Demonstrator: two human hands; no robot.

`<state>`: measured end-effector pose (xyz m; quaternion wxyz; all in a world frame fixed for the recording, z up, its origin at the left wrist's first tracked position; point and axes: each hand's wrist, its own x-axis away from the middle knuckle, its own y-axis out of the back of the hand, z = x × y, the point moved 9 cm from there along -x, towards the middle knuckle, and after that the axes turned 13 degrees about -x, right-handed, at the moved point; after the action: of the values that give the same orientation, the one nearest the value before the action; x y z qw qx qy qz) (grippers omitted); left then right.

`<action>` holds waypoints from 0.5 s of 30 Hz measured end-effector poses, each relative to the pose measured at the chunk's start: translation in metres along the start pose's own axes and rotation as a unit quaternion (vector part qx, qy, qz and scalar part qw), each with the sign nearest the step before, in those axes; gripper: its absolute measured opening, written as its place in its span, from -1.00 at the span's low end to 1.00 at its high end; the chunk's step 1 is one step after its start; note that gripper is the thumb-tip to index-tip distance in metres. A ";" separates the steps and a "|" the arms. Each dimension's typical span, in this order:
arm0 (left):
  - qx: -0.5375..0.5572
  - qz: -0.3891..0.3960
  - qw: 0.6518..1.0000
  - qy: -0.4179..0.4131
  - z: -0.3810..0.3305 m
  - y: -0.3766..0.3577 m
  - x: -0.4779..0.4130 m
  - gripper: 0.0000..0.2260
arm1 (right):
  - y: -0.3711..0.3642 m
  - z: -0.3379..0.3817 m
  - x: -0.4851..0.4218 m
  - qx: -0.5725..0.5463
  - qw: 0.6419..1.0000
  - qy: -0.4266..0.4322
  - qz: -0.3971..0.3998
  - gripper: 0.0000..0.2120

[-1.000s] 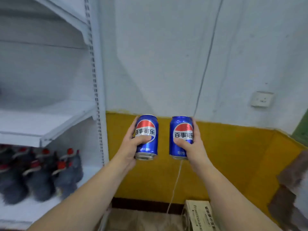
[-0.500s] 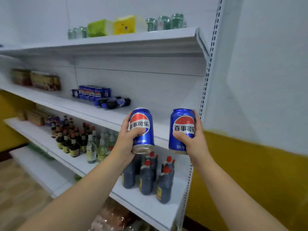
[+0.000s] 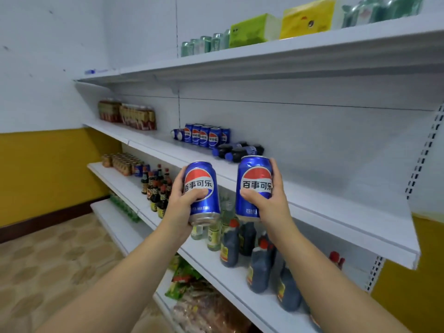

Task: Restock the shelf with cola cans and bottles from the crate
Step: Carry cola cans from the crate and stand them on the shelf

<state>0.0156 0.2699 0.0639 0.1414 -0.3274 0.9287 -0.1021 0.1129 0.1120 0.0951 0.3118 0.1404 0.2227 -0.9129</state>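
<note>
My left hand (image 3: 181, 207) grips a blue cola can (image 3: 201, 188), upright and slightly tilted. My right hand (image 3: 269, 203) grips a second blue cola can (image 3: 254, 181). Both cans are held in the air in front of the white middle shelf (image 3: 324, 212). Farther back on that shelf stands a row of several blue cola cans (image 3: 204, 135), and cola bottles (image 3: 237, 150) lie on their sides beside them. The crate is out of view.
Dark sauce bottles (image 3: 230, 246) and clear bottles stand on the shelf below my hands. Red packs (image 3: 129, 115) sit at the middle shelf's far left. The top shelf (image 3: 288, 56) carries green cans and tissue packs. Packaged snacks (image 3: 192, 296) fill the bottom shelf. Patterned floor (image 3: 48, 260) lies to the left.
My view has swung left from the wall to the shelving, which now fills the frame. Both hands keep their cans and have come closer to the middle shelf.
</note>
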 end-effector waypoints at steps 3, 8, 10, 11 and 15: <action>-0.007 -0.015 1.000 -0.004 0.004 0.032 -0.039 -0.32 | -0.034 -0.029 -0.037 -0.004 1.000 0.001 0.024 -0.15; -0.013 -0.016 1.000 -0.008 0.001 0.076 -0.114 -0.36 | -0.082 -0.074 -0.116 -0.022 0.999 0.010 0.044 -0.14; -0.020 -0.018 1.000 -0.006 -0.004 0.094 -0.145 -0.29 | -0.102 -0.089 -0.148 -0.019 0.999 0.009 0.048 -0.14; -0.019 -0.019 1.000 -0.007 -0.008 0.104 -0.161 -0.26 | -0.111 -0.096 -0.165 -0.018 0.999 0.009 0.048 -0.14; -0.001 -0.031 0.999 -0.011 -0.016 0.144 -0.223 -0.24 | -0.146 -0.129 -0.220 -0.013 0.999 0.002 0.042 -0.13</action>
<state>0.0928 0.5238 0.0818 0.1478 -0.3577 0.9164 -0.1017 0.2041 0.3906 0.1175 0.3508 0.1474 0.2290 -0.8960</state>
